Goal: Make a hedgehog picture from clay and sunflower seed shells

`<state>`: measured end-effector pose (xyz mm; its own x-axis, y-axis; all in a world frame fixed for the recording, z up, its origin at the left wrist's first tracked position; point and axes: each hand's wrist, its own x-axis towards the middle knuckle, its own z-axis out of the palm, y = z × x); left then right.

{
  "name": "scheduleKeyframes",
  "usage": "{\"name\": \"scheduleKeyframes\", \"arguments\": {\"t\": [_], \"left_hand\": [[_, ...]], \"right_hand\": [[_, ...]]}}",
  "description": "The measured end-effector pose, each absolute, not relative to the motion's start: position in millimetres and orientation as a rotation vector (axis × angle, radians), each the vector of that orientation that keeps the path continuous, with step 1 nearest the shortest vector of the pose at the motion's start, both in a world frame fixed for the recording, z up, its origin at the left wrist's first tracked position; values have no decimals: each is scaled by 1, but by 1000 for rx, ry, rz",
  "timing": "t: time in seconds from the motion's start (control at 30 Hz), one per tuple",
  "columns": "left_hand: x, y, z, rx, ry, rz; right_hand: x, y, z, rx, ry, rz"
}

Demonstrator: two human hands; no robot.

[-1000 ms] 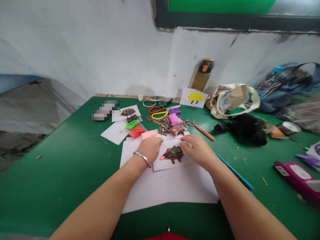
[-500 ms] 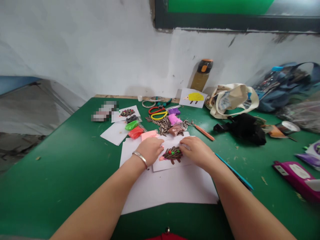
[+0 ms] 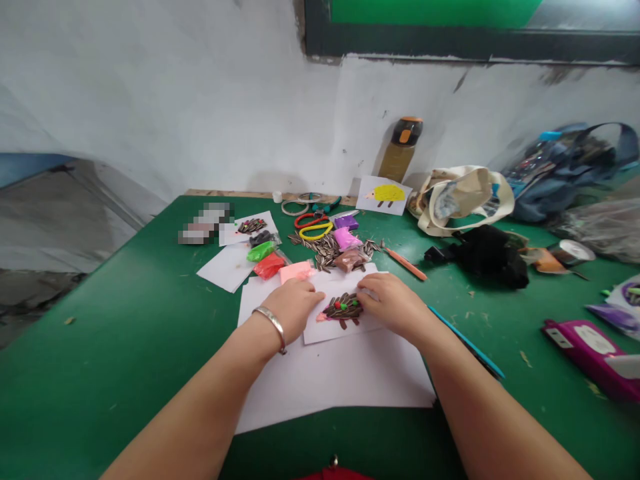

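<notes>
Your left hand (image 3: 293, 308) and right hand (image 3: 393, 303) rest on either side of the seed-covered clay hedgehog (image 3: 343, 308). The fingers (image 3: 313, 293) lie slightly curled, holding nothing, apparently to steady its white card (image 3: 325, 333), which sits on larger paper (image 3: 325, 380) on the green tabletop (image 3: 100, 353).

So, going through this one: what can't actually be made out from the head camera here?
Head view only:
Blurred patch at the table's far end: masked, so the thing under it is unreadable.
Seed-and-clay hedgehog: its right end is partly hidden by the right hand.
Purple case: cut off by the right edge.
Red item: cut off by the bottom edge.
</notes>
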<state>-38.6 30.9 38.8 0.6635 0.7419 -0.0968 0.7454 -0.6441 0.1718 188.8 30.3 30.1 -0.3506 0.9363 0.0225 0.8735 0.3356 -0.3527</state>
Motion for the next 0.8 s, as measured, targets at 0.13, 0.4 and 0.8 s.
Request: {"name": "scheduleKeyframes", "arguments": {"t": [0.13,0.4,0.8], "left_hand": [[-32,26,44,2711,1301,-146],[-23,20,47,2658,1454,-194],[-29,24,46,2673,1316,-169]], "right_hand": [[189,30,30,-1647,-2378,424],[188,30,30,-1648,-2383,425],[188,33,30,-1711,-2449,407]]}}
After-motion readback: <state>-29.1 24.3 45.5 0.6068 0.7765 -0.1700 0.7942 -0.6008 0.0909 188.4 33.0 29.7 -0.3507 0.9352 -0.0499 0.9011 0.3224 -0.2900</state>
